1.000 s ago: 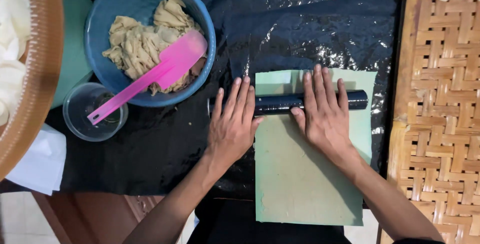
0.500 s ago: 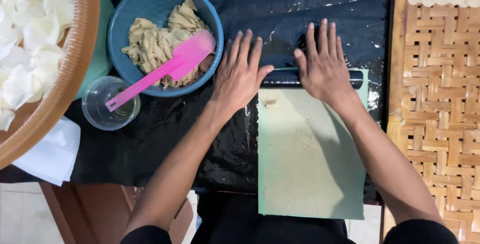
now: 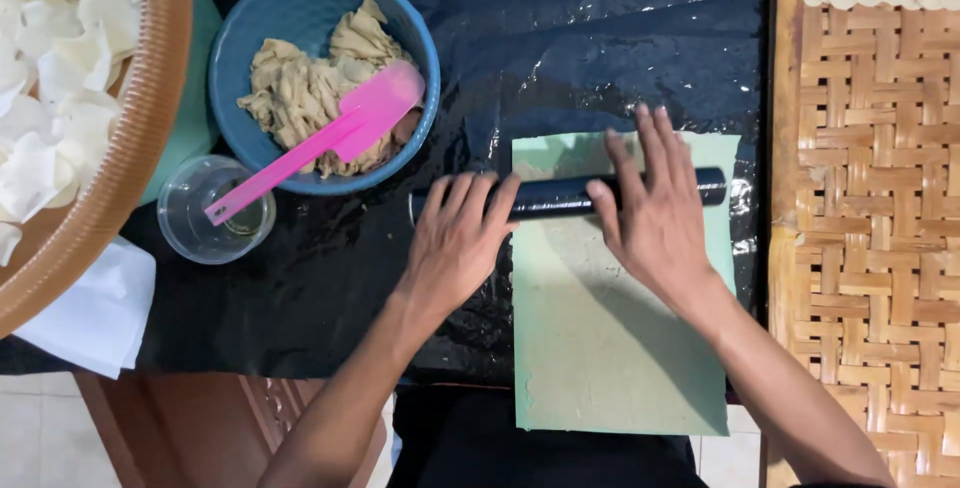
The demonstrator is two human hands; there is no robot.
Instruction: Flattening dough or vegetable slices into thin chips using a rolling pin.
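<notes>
Flat and spread, both my hands, left hand [image 3: 455, 243] and right hand [image 3: 655, 213], press the black rolling pin [image 3: 560, 196] across the green sheet [image 3: 610, 348] near the tabletop's [image 3: 330, 298] far edge.

no packages, labels, signs or screens are showing anywhere in this view.
</notes>
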